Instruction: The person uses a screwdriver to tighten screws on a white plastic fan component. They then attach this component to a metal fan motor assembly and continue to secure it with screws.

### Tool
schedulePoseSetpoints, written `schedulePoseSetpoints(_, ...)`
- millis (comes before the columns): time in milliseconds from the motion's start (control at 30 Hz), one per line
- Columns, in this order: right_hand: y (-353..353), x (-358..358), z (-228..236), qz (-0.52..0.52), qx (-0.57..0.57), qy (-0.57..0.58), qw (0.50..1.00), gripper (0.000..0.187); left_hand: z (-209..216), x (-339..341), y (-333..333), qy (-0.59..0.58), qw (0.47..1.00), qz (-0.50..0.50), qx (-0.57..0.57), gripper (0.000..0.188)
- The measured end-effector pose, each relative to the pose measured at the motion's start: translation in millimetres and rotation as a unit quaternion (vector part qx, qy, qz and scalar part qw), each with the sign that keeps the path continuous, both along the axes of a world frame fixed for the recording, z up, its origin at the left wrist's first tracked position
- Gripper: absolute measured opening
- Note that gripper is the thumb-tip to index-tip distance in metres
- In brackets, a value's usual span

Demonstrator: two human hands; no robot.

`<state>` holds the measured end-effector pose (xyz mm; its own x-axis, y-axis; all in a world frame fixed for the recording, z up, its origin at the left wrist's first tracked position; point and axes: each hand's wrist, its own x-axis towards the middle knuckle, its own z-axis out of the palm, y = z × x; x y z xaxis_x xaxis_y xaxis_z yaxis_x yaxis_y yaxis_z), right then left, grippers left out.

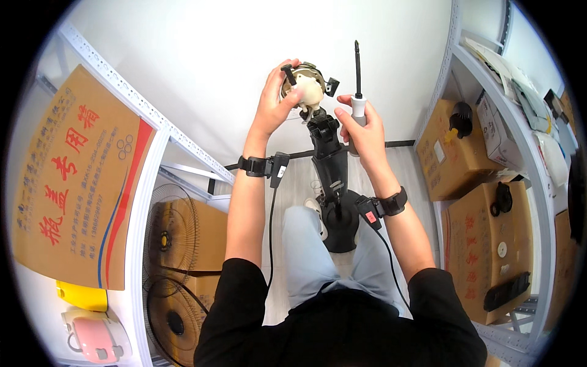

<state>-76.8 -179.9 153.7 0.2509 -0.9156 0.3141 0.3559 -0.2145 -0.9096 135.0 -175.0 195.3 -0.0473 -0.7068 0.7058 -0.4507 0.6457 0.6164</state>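
Note:
At the top of a black pedestal fan stand (328,153) sits the exposed fan motor (312,90), with a cream housing, a metal rim and a black knob-like stem rising from it. My left hand (274,104) is closed around the motor's left side, its thumb lying over the cream part. To the right, my right hand (369,136) grips a screwdriver (359,107) by its grey and white handle. The black shaft points upward, and its tip is apart from the motor. The stand's round black base (342,235) rests on the floor between my legs.
Wire fan guards (172,235) lean against cardboard boxes at lower left. A shelf at left holds a large cardboard sheet (79,183) and a pink appliance (98,336). Boxes (489,244) with loose black fan parts (501,199) fill the right shelving. A white wall (379,37) stands ahead.

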Motion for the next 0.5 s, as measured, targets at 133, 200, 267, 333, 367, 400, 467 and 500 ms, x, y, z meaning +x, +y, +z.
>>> schedulePoseSetpoints(133, 1, 11, 15, -0.001, -0.008, 0.005, 1.0, 0.034, 2, -1, 3, 0.002, 1.0, 0.002, 0.006, 0.058)
schedulePoseSetpoints(200, -4, 16, 22, -0.008, -0.027, 0.002, 1.0, 0.035, 7, -3, 4, 0.015, 1.0, -0.003, 0.019, 0.057)
schedulePoseSetpoints(267, -3, 22, 24, 0.007, -0.025, -0.014, 1.0, 0.036, 2, 0, 6, 0.025, 0.999, -0.013, 0.024, 0.057)
schedulePoseSetpoints(333, -6, 27, 30, 0.015, -0.039, -0.02, 0.999, 0.038, 2, 5, 1, 0.011, 1.0, -0.026, 0.009, 0.058)
schedulePoseSetpoints(367, -6, 29, 31, 0.013, -0.043, -0.012, 0.999, 0.038, 2, 5, 2, -0.005, 1.0, -0.021, 0.003, 0.059)
schedulePoseSetpoints(400, -7, 30, 31, 0.011, -0.047, -0.003, 0.999, 0.038, 3, 4, 3, -0.022, 1.0, -0.016, -0.002, 0.06)
schedulePoseSetpoints(467, -7, 33, 30, -0.004, -0.064, 0.016, 0.998, 0.037, 0, 6, 1, -0.004, 0.999, -0.036, 0.005, 0.066)
schedulePoseSetpoints(500, -7, 32, 27, 0.003, -0.05, 0.011, 0.999, 0.037, -3, 7, 1, -0.006, 0.999, -0.036, 0.003, 0.068)
